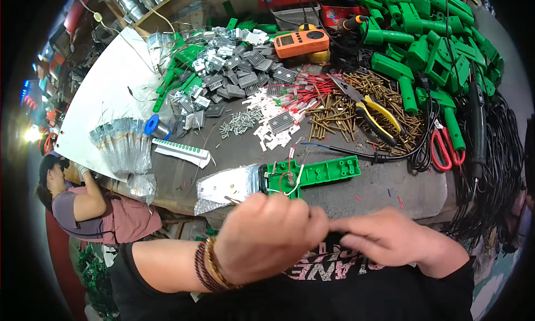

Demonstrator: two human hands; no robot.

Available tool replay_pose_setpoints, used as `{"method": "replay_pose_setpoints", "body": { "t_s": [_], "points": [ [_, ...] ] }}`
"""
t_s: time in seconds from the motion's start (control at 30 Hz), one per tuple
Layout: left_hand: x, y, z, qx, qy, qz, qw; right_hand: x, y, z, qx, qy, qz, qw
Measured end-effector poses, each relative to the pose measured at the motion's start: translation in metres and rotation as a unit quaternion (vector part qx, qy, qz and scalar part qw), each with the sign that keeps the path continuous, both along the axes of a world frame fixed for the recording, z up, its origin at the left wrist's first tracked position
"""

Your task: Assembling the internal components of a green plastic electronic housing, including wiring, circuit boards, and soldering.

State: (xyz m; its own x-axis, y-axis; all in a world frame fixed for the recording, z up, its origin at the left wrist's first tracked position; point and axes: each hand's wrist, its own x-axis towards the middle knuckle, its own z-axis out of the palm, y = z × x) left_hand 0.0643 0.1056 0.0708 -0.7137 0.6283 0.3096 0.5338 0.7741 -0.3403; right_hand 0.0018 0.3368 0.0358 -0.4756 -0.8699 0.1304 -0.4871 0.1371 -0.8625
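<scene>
The left hand curls beside the right hand; what either grips, I can't tell. Best keep the white wire slack over the green handle shell.

Moulded in semi-gloss green plast.: housing, just beyond grip. Wrapped in crinkly clear film: smooth, shiny metal plate, ahead-L of grip. Brassy metal w/ dull sheen: rods, farther beyond grip. Matt, scuffed: grey work surface.

On our bench, we have pliers behind the handle housing, right of the spool, before the meter
</scene>
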Motion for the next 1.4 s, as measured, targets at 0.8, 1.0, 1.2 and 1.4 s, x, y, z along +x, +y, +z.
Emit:
{"method": "replay_pose_setpoints", "body": {
  "t_s": [0.8, 1.0, 1.2, 1.4],
  "points": [
    [-0.147, -0.087, -0.051, 0.222, -0.222, 0.171, 0.934, -0.006, 0.064, -0.015, -0.004, 0.248, -0.245, 0.937],
    [-0.108, -0.103, -0.021, 0.551, -0.196, 0.090, 0.807, -0.004, 0.064, -0.011, 0.099, 0.259, -0.204, 0.939],
    [0.031, -0.069, -0.047, 0.483, -0.239, 0.065, 0.840, -0.003, 0.046, 0.002, 0.111, 0.249, -0.132, 0.953],
    [0.043, -0.069, -0.083, 0.475, -0.200, 0.044, 0.856, -0.002, 0.020, -0.003, 0.087, 0.234, -0.021, 0.968]
  ]
}}
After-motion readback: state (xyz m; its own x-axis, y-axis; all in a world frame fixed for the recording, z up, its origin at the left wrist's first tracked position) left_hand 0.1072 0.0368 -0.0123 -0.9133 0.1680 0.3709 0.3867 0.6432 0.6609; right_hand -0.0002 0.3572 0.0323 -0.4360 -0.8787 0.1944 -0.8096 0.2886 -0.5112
